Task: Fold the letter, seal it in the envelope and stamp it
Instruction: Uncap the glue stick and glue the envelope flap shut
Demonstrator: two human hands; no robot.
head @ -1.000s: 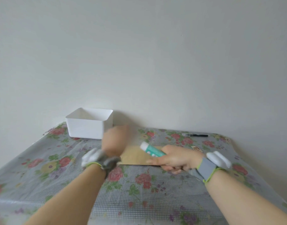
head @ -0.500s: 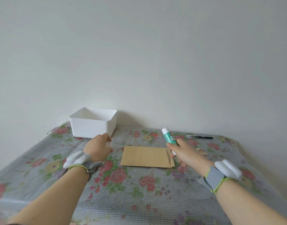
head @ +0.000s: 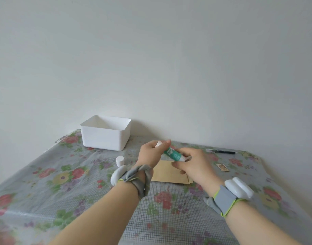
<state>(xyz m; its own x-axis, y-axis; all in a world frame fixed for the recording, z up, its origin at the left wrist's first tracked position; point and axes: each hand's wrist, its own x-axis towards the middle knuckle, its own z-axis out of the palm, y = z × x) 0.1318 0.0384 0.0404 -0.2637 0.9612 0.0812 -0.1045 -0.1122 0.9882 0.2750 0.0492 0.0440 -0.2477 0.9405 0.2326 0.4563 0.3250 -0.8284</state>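
- Currently, from the head view, I see both hands raised a little above the table (head: 63, 183), meeting over the far edge of the brown envelope (head: 167, 175).
- My left hand (head: 151, 156) holds one end of the green-and-white glue stick (head: 173, 154); its fingers (head: 166, 142) and thumb are curled in and pinch the white tip at the upper left.
- My right hand (head: 194, 167) grips the stick's other, lower-right end, fingers (head: 187, 151) bent over the top and the thumb beneath.
- So the glue stick lies tilted between the two hands, held clear of the table.
- Beneath them the envelope lies flat on the flowered cloth, partly hidden by the left wrist and the right hand; its right end shows a narrow flap edge.
- I cannot tell whether that flap is stuck down.
- A small stamp (head: 222, 167) lies on the cloth to the right of the envelope, apart from it.
- A small white cap (head: 120, 160) stands upright on the table left of my left hand, near the wrist.
- Further back, a white box (head: 105, 134) sits at the far left against the wall, and a black pen (head: 220, 152) lies along the far edge on the right.
- Each wrist wears a grey band with a white pod: left band (head: 119, 175), right band (head: 239, 189).
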